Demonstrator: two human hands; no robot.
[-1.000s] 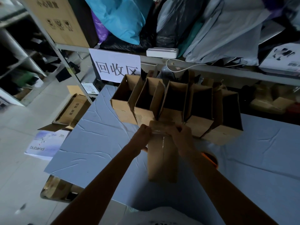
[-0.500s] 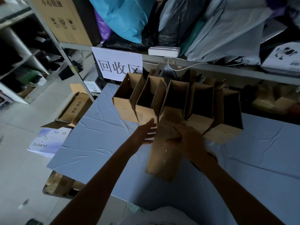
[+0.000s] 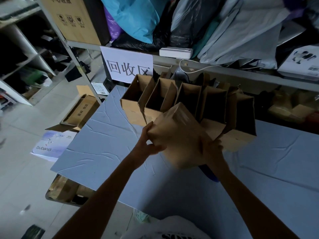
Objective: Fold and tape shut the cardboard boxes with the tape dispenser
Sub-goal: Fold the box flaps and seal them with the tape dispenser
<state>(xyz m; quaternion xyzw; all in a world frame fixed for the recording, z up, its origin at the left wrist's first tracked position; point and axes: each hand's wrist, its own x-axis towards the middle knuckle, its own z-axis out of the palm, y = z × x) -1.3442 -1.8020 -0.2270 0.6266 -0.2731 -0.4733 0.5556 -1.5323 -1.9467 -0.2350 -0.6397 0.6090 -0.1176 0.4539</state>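
Observation:
I hold a brown cardboard box point(image 3: 179, 135) tilted in the air above the table, its taped end turned up and away from me. My left hand point(image 3: 148, 144) grips its left side with the thumb on top and fingers beneath. My right hand point(image 3: 211, 149) grips its right lower edge. Behind it, several open-topped cardboard boxes point(image 3: 188, 104) stand in a row at the table's far edge. A dark blue object point(image 3: 209, 173), partly hidden under the box and my right arm, lies on the table; I cannot tell what it is.
The table carries a wrinkled light blue cover point(image 3: 103, 144). Behind the row stands a shelf point(image 3: 224, 71) with bags, a white device and a paper sign point(image 3: 127, 66). Flattened cartons point(image 3: 82, 111) and a white "bubandi" box point(image 3: 51, 145) lie on the floor at left.
The box lay flat on the table with both hands pressing tape at its far end. It has since been lifted and turned, with my hands shifted to its two sides.

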